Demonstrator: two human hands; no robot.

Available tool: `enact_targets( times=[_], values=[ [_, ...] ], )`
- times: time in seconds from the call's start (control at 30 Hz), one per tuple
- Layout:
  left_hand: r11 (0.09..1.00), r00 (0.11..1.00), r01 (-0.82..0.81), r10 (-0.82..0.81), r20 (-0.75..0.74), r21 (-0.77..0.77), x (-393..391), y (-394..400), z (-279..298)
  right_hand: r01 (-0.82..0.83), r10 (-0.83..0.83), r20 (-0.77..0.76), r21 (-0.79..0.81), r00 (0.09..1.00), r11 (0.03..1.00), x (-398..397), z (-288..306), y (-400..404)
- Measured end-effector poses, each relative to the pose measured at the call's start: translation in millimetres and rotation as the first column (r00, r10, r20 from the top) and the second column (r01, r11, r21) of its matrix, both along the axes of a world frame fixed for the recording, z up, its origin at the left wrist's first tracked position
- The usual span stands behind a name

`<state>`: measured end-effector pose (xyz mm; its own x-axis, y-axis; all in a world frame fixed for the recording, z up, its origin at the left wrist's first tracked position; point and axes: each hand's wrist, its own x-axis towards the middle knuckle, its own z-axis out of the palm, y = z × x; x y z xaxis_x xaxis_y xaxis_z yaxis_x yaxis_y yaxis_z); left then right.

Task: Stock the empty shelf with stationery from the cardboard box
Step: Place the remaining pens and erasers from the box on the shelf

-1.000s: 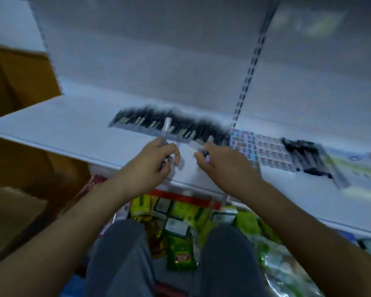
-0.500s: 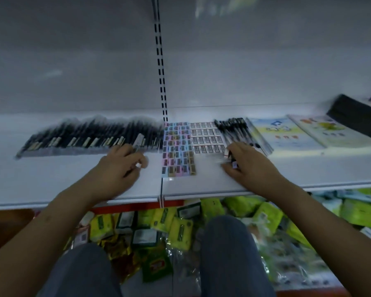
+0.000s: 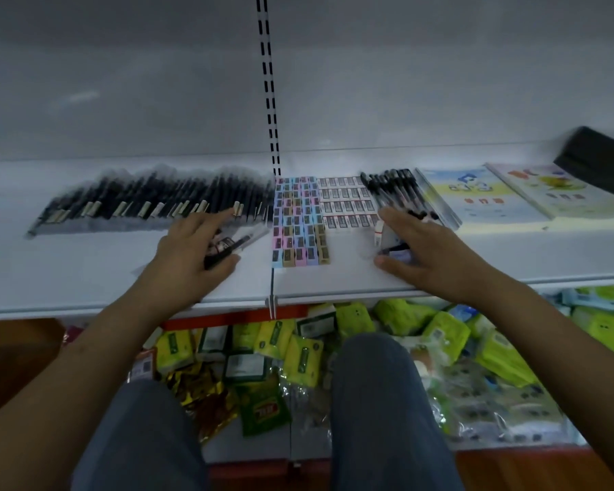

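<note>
Pens (image 3: 156, 200) lie in a long dark row along the back of the white shelf (image 3: 68, 271), left of the slotted upright (image 3: 270, 101). Left hand (image 3: 188, 256) hovers near the row's right end w/ index finger stretched toward it, thumb pinching a black pen (image 3: 227, 248) against the palm. Coloured erasers (image 3: 300, 221) sit in a tight grid just right of the shelf seam, white erasers (image 3: 348, 202) touching beside them, then a loose pen bunch (image 3: 401, 193) and workbooks (image 3: 475, 196) toward the right edge. Right hand (image 3: 429, 256) is spread flat, fingers reaching the pen bunch, a few small items (image 3: 387, 242) tucked under it; whether it grips them, can't tell. Snack packets (image 3: 298, 349) crowd the lower shelf.
</note>
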<state>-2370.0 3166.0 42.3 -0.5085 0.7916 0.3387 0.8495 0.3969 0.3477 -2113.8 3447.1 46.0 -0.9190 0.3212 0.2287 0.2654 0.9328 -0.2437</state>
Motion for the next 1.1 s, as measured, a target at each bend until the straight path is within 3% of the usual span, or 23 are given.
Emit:
enact_targets(
  times=[0.17,0.23,0.3,0.47,0.67,0.83,0.97,1.1],
  values=[
    [0.995,0.991,-0.097,0.095,-0.098,-0.024,0.3,-3.8,0.5,-0.002,-0.007,-0.102,-0.086,0.995,0.996,1.9,7.3,6.5],
    [0.991,0.98,-0.131,0.133,-0.149,0.025,0.9,-10.6,1.7,0.023,-0.034,-0.194,-0.062,0.98,0.998,10.7,12.2,15.3],
    [0.989,0.969,-0.141,0.149,-0.197,0.054,2.6,-16.9,1.7,0.074,-0.074,-0.184,-0.01,0.98,0.997,24.8,11.4,27.1],
    [0.988,0.977,-0.129,0.142,-0.158,0.087,6.0,-22.0,1.1,0.064,-0.06,-0.144,0.021,0.988,0.998,38.7,2.5,35.8],
    [0.99,0.968,-0.122,0.134,-0.214,0.065,5.4,-26.4,3.2,0.034,-0.021,-0.124,0.105,0.992,0.994,25.5,5.8,36.9],
    [0.987,0.989,-0.093,0.107,-0.106,0.133,9.2,-32.5,11.2,0.127,-0.061,-0.301,0.203,0.951,0.971,27.2,23.2,32.9],
    [0.969,0.982,-0.147,0.167,-0.086,0.2,-0.1,-47.6,17.3,0.174,-0.16,-0.417,-0.004,0.895,0.985,11.5,48.0,10.2],
    [0.938,0.958,-0.287,0.278,0.074,0.196,-12.6,-64.1,21.9,0.068,-0.122,-0.38,-0.151,0.917,0.986,-27.8,53.4,-41.2]
  ],
)
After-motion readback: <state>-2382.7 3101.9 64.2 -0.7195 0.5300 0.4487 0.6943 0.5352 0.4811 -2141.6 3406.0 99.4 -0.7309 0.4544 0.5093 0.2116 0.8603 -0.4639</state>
